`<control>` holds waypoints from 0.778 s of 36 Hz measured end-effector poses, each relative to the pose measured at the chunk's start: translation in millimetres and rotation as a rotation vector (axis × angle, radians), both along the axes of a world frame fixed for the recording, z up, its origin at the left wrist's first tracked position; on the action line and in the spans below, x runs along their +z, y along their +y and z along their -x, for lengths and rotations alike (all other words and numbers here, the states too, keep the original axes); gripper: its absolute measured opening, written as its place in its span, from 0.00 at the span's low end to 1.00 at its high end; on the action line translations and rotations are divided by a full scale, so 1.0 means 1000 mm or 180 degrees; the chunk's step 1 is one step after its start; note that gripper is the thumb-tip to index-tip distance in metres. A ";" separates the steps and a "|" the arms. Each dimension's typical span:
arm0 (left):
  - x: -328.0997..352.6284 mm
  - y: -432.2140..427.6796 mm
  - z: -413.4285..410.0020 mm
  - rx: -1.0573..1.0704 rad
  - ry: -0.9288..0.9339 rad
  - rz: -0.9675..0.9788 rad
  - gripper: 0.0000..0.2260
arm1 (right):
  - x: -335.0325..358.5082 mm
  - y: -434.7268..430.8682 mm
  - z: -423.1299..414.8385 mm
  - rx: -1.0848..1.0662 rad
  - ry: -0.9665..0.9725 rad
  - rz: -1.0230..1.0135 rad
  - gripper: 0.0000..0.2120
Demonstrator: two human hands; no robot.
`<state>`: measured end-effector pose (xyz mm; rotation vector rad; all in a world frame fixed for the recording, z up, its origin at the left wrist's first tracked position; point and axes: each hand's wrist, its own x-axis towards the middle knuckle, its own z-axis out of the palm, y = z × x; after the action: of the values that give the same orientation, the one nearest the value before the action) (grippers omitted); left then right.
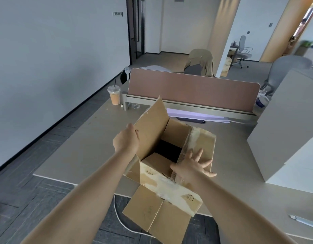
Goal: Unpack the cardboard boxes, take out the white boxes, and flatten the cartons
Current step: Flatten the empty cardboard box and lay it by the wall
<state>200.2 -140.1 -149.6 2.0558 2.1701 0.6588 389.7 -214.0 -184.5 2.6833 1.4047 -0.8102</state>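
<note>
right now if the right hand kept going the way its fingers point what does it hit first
Probably the taped right flap of the cardboard box: the right hand is spread open against it already, though exact contact is unclear.

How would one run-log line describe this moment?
left hand: grips raised flap | right hand: spread flat on right flap | brown cardboard box: open on grey desk edge | white boxes: none visible
</note>
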 end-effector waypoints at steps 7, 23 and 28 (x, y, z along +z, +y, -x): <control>-0.024 -0.014 0.008 -0.0418 0.1973 0.0508 0.34 | 0.004 0.000 -0.015 -0.0122 0.0493 -0.0356 0.46; -0.058 -0.042 -0.025 -0.1659 0.1393 0.1858 0.30 | 0.007 -0.018 -0.023 0.0051 0.0745 -0.0873 0.46; -0.058 -0.042 -0.028 -0.1684 0.1286 0.1911 0.29 | 0.011 -0.024 -0.025 0.0084 0.0878 -0.0979 0.46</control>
<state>228.2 -181.8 -207.5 2.3481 1.5448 -0.4406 414.8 -238.2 -173.1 2.8500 1.7513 -1.0791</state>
